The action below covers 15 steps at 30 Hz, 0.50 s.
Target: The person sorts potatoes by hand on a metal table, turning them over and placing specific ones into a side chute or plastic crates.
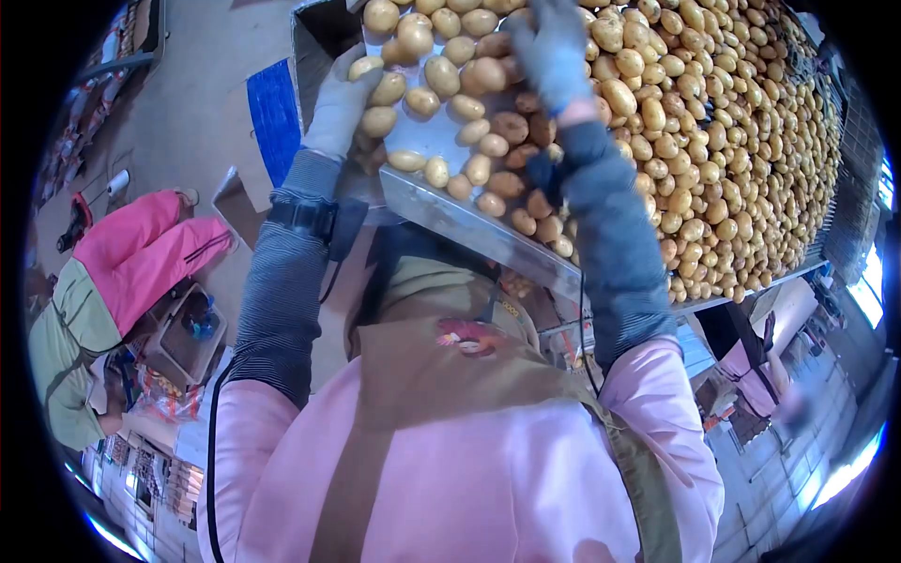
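My left hand [340, 105], in a pale glove, is at the left end of a metal tray [413, 192]. A yellow potato [365, 68] sits between its thumb and fingers, and other potatoes lie beside it. My right hand [552, 58], also gloved, is over the potatoes in the middle of the tray, at the edge of the big heap. Motion smears its fingers, so what they hold is hidden. Loose potatoes [441, 77] are spread on the tray between my hands, some darker and browner near the right one.
A large heap of potatoes [713, 159] fills the right side. Left of the tray stand an open box [324, 38] and a blue panel [271, 122]. A person in pink trousers [150, 244] bends by a crate [186, 336] at left; another person [755, 375] is at right.
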Motion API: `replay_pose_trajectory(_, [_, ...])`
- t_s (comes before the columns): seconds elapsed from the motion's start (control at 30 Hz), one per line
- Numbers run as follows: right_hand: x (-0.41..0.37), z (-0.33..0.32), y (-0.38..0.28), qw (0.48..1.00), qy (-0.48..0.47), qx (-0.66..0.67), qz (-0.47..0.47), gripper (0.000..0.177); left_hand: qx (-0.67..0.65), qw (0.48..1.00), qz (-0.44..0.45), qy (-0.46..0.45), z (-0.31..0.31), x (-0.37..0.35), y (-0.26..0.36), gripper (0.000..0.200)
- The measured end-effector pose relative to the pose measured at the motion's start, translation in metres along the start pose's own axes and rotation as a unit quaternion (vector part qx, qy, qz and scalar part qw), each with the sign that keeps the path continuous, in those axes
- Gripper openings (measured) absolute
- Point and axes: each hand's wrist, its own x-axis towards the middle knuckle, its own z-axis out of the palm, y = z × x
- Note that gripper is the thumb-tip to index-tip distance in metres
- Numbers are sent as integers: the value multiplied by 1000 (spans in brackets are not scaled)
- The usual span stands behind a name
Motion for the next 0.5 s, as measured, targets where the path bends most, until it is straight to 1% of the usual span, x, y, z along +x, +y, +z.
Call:
replay_pose_trajectory(0.03, [11, -10, -8, 999, -8, -27, -15, 50, -151, 986, -59, -38, 0, -4, -7, 62])
replay_pose_trajectory(0.07, [26, -24, -22, 998, -14, -53, -30, 48, -187, 979, -78, -30, 3, -11, -5, 62])
replay_pose_trajectory(0.1, [13, -35, -62, 993, -17, -114, -36, 48, -221, 970, -95, -22, 10, -21, 4, 63])
replay_pose_trajectory(0.13, [-5, 6, -56, 976, 100, -165, -102, 49, -258, 960, -109, -16, 13, -28, 11, 63])
replay_pose_trajectory(0.17, [-22, -4, -82, 984, 38, -125, -120, 54, -107, 993, -40, -40, 8, -34, 12, 61])
replay_pose_trajectory(0.2, [-52, -4, -90, 989, 34, -89, -114, 57, -45, 998, 2, -38, 11, -42, 11, 58])
replay_pose_trajectory(0.23, [-79, -13, -97, 977, -71, -155, -128, 60, -35, 998, 43, -41, 7, -48, 8, 58])
replay_pose_trajectory(0.27, [-113, -18, -100, 981, -75, -96, -151, 59, -45, 998, 37, -40, 2, -46, 3, 56])
replay_pose_trajectory(0.3, [-143, -35, -111, 982, -96, -81, -137, 60, -54, 997, 31, -39, -4, -45, -2, 55])
replay_pose_trajectory(0.33, [-172, -37, -105, 981, -127, -43, -138, 59, -85, 995, -24, -35, -8, -41, -8, 52])
replay_pose_trajectory(0.37, [-192, -39, -104, 984, -127, -21, -126, 58, -115, 990, -78, -29, -10, -35, -10, 50])
replay_pose_trajectory(0.4, [-207, -45, -110, 978, -149, -86, -120, 56, -105, 992, -65, 15, -8, -30, -3, 50])
replay_pose_trajectory(0.47, [-202, -44, -107, 977, -148, -80, -130, 55, -83, 991, -46, 98, 9, -28, 19, 51])
replay_pose_trajectory(0.5, [-190, -38, -100, 978, -128, -89, -141, 56, -219, 968, 24, 119, 24, -17, 16, 61])
